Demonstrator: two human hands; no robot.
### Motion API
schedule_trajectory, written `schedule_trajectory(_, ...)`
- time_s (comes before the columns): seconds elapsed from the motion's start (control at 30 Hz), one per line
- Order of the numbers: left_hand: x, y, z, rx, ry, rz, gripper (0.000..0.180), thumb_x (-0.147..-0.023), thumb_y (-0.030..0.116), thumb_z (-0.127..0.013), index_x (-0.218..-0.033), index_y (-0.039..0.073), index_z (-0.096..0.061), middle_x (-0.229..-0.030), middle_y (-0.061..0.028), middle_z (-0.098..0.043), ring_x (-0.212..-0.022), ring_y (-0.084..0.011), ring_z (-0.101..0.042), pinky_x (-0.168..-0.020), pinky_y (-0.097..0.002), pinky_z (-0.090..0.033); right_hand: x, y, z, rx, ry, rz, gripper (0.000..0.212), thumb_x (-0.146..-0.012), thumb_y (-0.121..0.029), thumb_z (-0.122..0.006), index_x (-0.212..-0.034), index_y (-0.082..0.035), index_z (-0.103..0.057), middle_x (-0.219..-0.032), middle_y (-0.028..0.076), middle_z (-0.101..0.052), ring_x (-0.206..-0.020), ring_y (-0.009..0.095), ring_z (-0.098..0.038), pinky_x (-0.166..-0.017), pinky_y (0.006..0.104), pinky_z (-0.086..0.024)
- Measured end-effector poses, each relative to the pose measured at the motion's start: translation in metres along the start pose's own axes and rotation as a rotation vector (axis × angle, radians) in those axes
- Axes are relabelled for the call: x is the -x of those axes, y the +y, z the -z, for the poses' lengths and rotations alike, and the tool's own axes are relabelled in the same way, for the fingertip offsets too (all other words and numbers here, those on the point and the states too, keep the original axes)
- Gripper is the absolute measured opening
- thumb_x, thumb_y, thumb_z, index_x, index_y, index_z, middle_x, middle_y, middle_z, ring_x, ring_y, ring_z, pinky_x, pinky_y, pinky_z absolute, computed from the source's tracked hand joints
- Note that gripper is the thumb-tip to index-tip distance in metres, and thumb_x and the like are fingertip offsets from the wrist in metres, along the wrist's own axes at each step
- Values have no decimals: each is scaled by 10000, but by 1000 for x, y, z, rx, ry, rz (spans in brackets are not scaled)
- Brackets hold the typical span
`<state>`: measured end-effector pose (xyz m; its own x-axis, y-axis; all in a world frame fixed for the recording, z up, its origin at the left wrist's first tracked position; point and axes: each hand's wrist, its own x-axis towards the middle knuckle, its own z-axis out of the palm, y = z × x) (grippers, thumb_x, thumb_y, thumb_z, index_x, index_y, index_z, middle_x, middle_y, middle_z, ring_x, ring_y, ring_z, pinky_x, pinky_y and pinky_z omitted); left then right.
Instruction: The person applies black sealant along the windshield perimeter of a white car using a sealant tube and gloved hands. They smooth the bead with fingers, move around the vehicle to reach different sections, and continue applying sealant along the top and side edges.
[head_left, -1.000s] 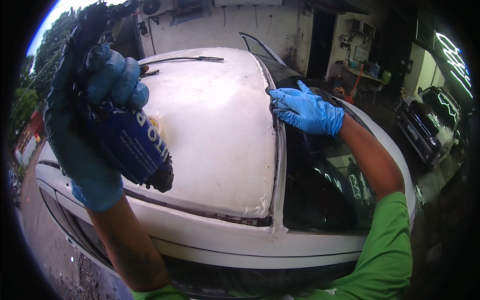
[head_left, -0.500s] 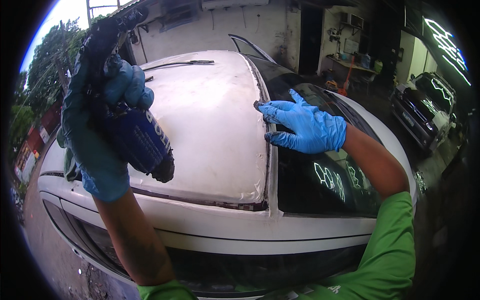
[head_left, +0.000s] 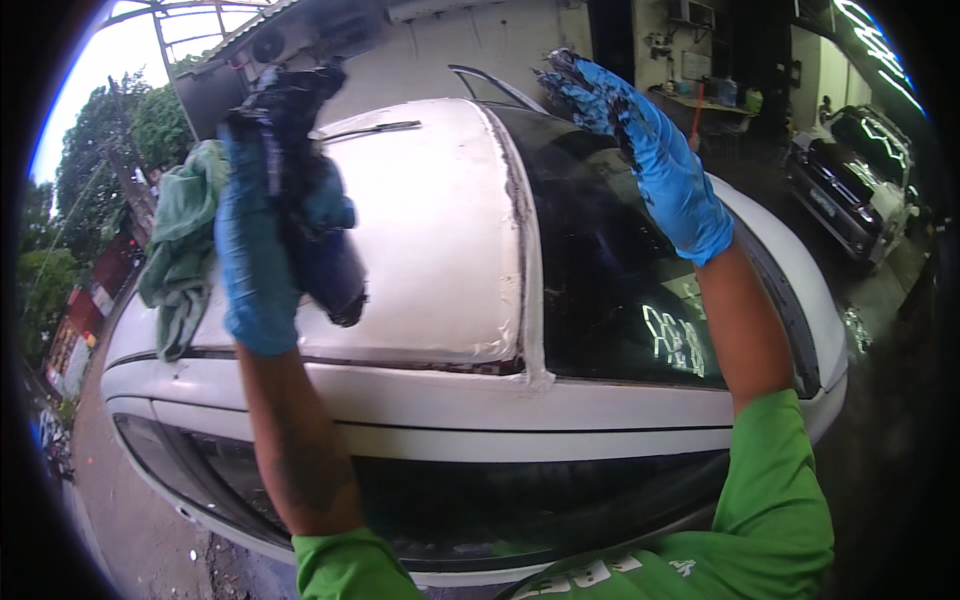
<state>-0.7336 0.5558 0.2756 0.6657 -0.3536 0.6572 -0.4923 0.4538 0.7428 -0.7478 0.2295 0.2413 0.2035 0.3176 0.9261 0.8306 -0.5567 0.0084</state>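
My left hand, in a blue glove smeared black, is raised over the white car roof. Its fingers are wrapped round a dark blue sealant tube coated with black paste, blurred by motion. My right hand is lifted above the dark windshield, fingers stretched out and thickly blackened, holding nothing. Between roof and windshield runs a seam with masking tape and dark paste along it.
A green cloth hangs over the roof's left side. The wiper lies at the roof's far edge, and a car door stands ajar beyond. A dark vehicle is parked at right, near a workbench.
My right hand has left the roof seam and risen away, farther off and above the windshield. My left hand with the tube has shifted slightly right and turned more upright.
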Motion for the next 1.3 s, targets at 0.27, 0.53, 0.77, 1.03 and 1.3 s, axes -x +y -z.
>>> schedule_trajectory(0.27,8,-13,-22,-249,-2,93,690,-892,675,-445,-1052,16,-575,-721,-79,-604,-568,-162,-572,-554,-315,-491,-7,-55,-19,-486,-15,-236,506,-959,-229,-584,-1405,-55,-422,-1396,114,-493,-1292,192,-464,-1105,332,-349)
schedule_trajectory(0.53,14,-7,-21,-258,-173,50,487,-811,433,-747,-964,-15,-632,-725,-65,-628,-608,-160,-610,-591,-320,-529,-27,-73,-28,-96,203,176,631,-839,-160,-715,-1386,-34,-427,-1358,120,-518,-1245,246,-501,-1073,376,-370)
schedule_trajectory(0.77,16,7,-31,-288,-138,-234,541,-715,483,-804,-941,78,-526,-731,20,-440,-658,-124,-436,-596,-302,-389,-36,-71,-10,-364,110,319,802,-826,-66,-704,-1483,-183,-260,-1499,141,-282,-1361,319,-336,-1106,470,-314)
schedule_trajectory(1.03,113,61,-26,-45,-154,-240,260,-943,252,-516,-1053,23,-466,-797,-28,-441,-674,-113,-396,-556,-274,-385,-3,-99,31,-260,77,283,804,-794,85,-640,-1484,-58,-252,-1501,161,-312,-1358,287,-375,-1122,410,-330)
schedule_trajectory(1.3,337,48,-102,-147,409,34,487,-919,214,-543,-1263,-107,-417,-946,-288,-618,-679,-300,-651,-586,-345,-524,46,-144,52,-391,20,62,771,-757,80,-656,-1444,-38,-327,-1429,158,-419,-1302,275,-445,-1103,390,-346)
